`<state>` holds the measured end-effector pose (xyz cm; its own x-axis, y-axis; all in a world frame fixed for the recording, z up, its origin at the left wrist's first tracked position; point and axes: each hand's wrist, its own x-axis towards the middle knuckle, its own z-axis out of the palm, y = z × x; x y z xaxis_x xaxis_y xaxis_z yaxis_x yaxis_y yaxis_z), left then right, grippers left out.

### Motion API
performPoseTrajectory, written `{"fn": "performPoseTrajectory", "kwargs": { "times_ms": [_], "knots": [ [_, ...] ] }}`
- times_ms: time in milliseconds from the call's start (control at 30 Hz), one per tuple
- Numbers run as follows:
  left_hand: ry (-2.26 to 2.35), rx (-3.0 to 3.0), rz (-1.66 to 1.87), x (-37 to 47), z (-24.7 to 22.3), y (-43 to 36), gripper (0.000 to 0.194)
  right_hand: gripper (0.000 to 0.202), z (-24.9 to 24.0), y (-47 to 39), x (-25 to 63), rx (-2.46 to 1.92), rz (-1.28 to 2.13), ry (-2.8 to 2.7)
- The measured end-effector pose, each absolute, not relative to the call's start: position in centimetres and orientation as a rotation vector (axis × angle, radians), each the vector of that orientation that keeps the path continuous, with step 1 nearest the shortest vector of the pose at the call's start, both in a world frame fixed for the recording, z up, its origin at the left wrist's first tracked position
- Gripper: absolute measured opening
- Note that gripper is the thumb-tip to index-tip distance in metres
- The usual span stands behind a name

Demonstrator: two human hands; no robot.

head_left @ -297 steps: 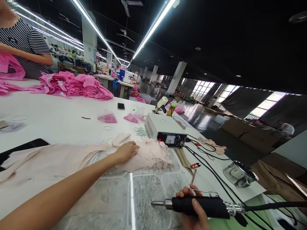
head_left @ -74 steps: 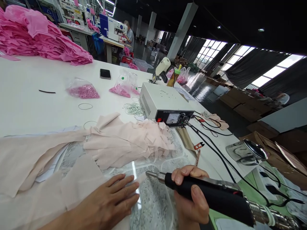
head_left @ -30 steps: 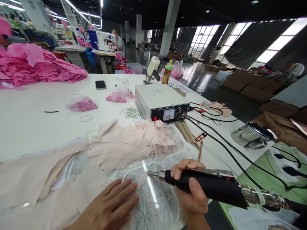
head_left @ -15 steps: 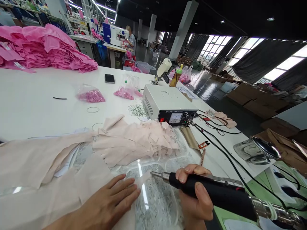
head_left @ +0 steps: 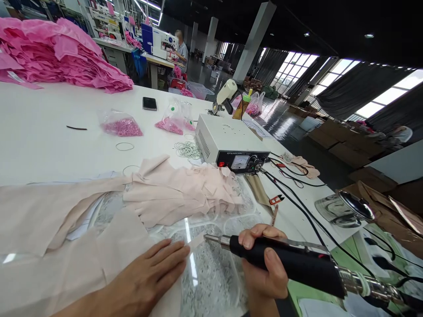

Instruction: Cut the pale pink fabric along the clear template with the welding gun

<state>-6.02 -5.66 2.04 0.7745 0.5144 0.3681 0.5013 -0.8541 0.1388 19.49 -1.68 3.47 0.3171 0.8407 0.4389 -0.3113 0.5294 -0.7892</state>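
Observation:
My left hand (head_left: 155, 270) lies flat, fingers stretched out, on a pale peach fabric piece (head_left: 79, 275). A narrow strip of that fabric (head_left: 197, 242) sticks out past its fingertips. Wrapped around the black handle of a corded ultrasonic cutter (head_left: 287, 262) is my right hand (head_left: 264, 262). The cutter's metal tip meets the strip's end or lies just beside it; I cannot tell which. Beneath is a glossy grey marbled board (head_left: 211, 277). Beyond the hands, cut peach fabric pieces (head_left: 178, 189) lie in an overlapping pile.
A white control box (head_left: 231, 138) stands behind, black cables (head_left: 297, 202) running from it to the right. Orange snips (head_left: 276, 200) and a lidded glass jar (head_left: 343, 209) are at right. Bags of pink bits (head_left: 122, 126), a phone (head_left: 150, 103) and pink garments (head_left: 59, 55) lie farther back. A person sits at a sewing machine (head_left: 158, 42).
The view has shifted slightly, so most things sit a little farther left. Both hands and the cutter keep nearly the same places relative to the fabric.

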Motion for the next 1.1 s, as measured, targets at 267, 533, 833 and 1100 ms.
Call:
{"fn": "performPoseTrajectory", "kwargs": {
  "times_ms": [267, 533, 833, 1100],
  "knots": [
    [0.848, 3.011, 0.584, -6.0, 1.1, -5.7, 0.066, 0.014, 3.7, -1.8, 19.1, -0.649, 0.823, -0.936],
    [0.869, 2.946, 0.572, -6.1, -0.5, -6.1, 0.072, 0.015, 4.3, -2.5, 17.6, -0.606, 0.889, -0.989],
    [0.879, 2.917, 0.515, -6.2, -1.2, -6.3, 0.077, 0.013, 4.1, -2.4, 17.3, -0.603, 0.904, -1.014],
    [0.864, 2.920, 0.559, -6.1, -1.1, -6.3, 0.075, 0.013, 4.0, -2.5, 17.4, -0.599, 0.905, -1.007]
  ]
}}
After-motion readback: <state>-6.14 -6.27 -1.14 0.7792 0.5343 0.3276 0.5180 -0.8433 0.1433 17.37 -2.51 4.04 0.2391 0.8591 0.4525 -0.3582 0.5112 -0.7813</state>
